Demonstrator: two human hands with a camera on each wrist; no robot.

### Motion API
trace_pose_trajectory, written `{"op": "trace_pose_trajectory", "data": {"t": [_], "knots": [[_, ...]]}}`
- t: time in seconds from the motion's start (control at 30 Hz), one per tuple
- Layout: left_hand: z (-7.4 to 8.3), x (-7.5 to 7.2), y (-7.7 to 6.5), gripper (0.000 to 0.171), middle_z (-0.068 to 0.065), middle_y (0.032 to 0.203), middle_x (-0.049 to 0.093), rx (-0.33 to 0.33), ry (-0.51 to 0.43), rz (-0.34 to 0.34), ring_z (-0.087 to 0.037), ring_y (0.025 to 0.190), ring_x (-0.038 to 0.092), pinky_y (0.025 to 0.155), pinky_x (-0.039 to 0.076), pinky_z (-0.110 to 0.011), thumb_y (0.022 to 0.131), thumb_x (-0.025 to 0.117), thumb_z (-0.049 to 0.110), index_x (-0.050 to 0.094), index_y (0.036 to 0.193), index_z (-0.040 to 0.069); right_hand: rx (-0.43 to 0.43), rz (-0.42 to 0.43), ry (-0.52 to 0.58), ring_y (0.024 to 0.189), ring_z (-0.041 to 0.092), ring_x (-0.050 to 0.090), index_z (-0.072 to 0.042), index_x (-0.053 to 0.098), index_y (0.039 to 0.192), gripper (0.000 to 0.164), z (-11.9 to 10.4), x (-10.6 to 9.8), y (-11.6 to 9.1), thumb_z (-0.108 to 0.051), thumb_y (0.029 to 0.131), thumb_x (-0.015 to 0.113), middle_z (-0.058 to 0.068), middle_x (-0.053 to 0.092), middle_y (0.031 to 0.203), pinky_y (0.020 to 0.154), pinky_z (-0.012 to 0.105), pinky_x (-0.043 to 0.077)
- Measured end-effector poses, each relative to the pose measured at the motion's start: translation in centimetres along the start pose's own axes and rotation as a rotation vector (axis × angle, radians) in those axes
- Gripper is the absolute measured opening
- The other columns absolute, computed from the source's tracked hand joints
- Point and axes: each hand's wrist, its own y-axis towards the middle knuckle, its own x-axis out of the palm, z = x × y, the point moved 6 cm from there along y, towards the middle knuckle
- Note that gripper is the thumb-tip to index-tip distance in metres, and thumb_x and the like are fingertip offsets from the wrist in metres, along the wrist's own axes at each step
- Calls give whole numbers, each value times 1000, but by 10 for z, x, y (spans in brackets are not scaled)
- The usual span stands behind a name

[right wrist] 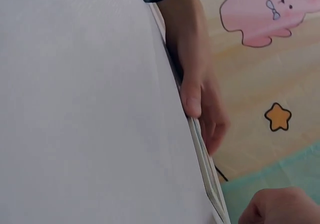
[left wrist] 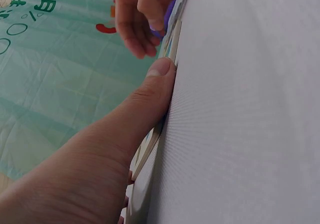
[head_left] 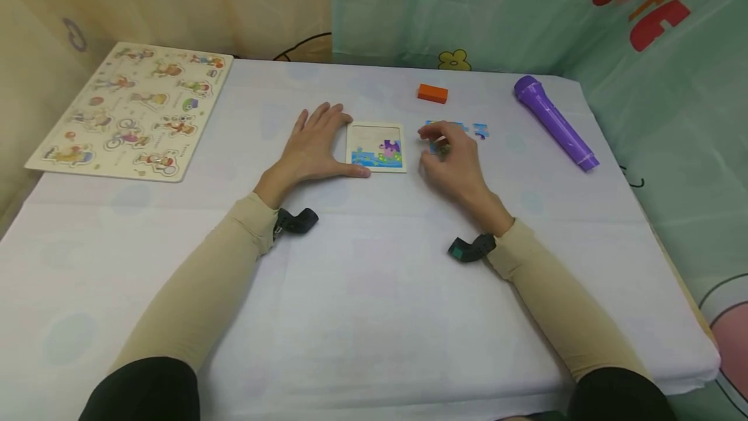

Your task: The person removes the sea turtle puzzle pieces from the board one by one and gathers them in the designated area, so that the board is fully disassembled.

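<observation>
here, left hand (head_left: 314,151) wide-spread at edge of puzzle tray (head_left: 368,137), right hand (head_left: 458,164) bent beyond a gap, hold unclear

Mid-frame, the puzzle tray (head_left: 367,137) looked wooden, the tablecloth (head_left: 374,252) matt. Upper right, the purple tube (head_left: 556,123) seemed glossy plastic.

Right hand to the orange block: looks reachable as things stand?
Probably yes: the orange block lies just past the right hand in the head view; only flat puzzle pieces show near the path.
</observation>
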Motion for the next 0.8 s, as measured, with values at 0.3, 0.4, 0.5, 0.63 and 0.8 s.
{"op": "trace_pose_trajectory", "data": {"t": [0.3, 0.4, 0.5, 0.63, 0.8], "knots": [[0, -1, 1, 115, -10, 176, 20, 6, 0, 10, -30, 165, 5, 132, -6, -55, 71, 81, 79, 39, 158, 17, -30, -98, -12, 110, 24, 57, -7, 66, 128, 38, -19, 35, 13, -11, 90, 71, 8, 71, 120, 95, 37, 48], [1, -1, 2, 115, -9, 176, 20, 8, 4, 12, -30, 165, 6, 133, -5, -55, 71, 81, 79, 39, 158, 18, -82, -117, -48, 110, 26, 56, -6, 66, 128, 38, -20, 37, 12, -13, 92, 73, 9, 71, 121, 94, 37, 47], [0, -2, 2, 115, -9, 176, 20, 7, 9, 11, -30, 165, 5, 133, -5, -55, 71, 80, 79, 39, 158, 18, -131, -127, -77, 110, 27, 55, -5, 66, 129, 37, -21, 39, 12, -16, 95, 75, 10, 71, 121, 93, 38, 46], [0, -1, 1, 114, -10, 176, 20, 11, 13, 14, -30, 165, 6, 132, -5, -56, 72, 80, 79, 39, 158, 17, -155, -142, -85, 109, 28, 54, -5, 66, 130, 39, -22, 41, 13, -21, 97, 78, 12, 70, 122, 93, 39, 45], [-1, -1, 1, 113, -10, 176, 20, 11, 13, 15, -30, 165, 6, 132, -5, -56, 72, 80, 79, 39, 158, 18, -143, -146, -66, 112, 26, 54, -6, 64, 132, 41, -21, 41, 13, -22, 97, 79, 12, 67, 124, 93, 37, 45]]}}
